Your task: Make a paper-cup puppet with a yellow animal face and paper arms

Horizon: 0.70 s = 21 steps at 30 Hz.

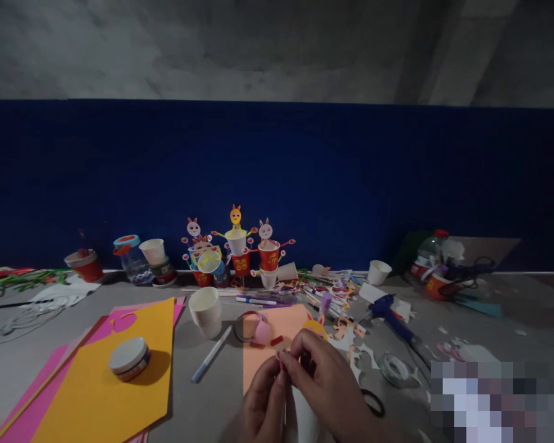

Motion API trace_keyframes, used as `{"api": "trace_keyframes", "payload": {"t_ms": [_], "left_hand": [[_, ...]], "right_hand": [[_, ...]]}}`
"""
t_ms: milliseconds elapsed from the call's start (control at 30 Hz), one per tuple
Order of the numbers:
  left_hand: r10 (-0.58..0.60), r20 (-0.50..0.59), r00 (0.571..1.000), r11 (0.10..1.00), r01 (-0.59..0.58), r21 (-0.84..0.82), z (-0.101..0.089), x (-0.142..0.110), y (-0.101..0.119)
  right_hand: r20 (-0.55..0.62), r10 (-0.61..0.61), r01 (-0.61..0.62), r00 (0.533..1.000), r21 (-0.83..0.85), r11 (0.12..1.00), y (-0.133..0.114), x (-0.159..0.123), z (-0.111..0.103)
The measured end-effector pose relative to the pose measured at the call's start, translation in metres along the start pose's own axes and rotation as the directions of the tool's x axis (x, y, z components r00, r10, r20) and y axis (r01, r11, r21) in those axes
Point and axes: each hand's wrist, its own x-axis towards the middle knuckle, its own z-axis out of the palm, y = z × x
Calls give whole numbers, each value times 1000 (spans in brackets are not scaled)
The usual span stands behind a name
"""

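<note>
My left hand [264,394] and my right hand [321,378] meet over the near edge of a peach paper sheet [277,317]. Both are closed, fingertips pinching a small red-and-pink piece [282,363] that is mostly hidden by the fingers. Below them shows a white tapered thing [306,419], partly covered, whose kind I cannot tell. On the peach sheet lie a pink round cutout [262,333] and a small red strip [277,340]. Behind my right hand peeks a yellow paper head with pink ears [316,327]. Black-handled scissors [373,403] seem to lie beside my right wrist.
Stacked white paper cups [206,312] and a marker [212,354] are left of the sheet. A white-lidded jar [129,358] sits on yellow paper [120,406]. Cup figures [240,264] stand behind. At right are a blue glue gun [394,320], tape [394,370] and paper scraps.
</note>
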Motion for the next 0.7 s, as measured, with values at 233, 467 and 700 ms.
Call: {"api": "trace_keyframes", "payload": {"t_ms": [233,467,700], "left_hand": [[-49,1,999,998,49,-33,-11,8,-10],[-32,-68,997,995,25,-100,-18,17,-19],[-128,-166,978,979,97,-182,-15,14,-9]], "right_hand": [[-28,-21,22,999,27,999,-2,-1,1],[-444,-232,335,865,168,927,9,-19,-13],[-573,255,30,779,441,897,63,-56,-2]]}}
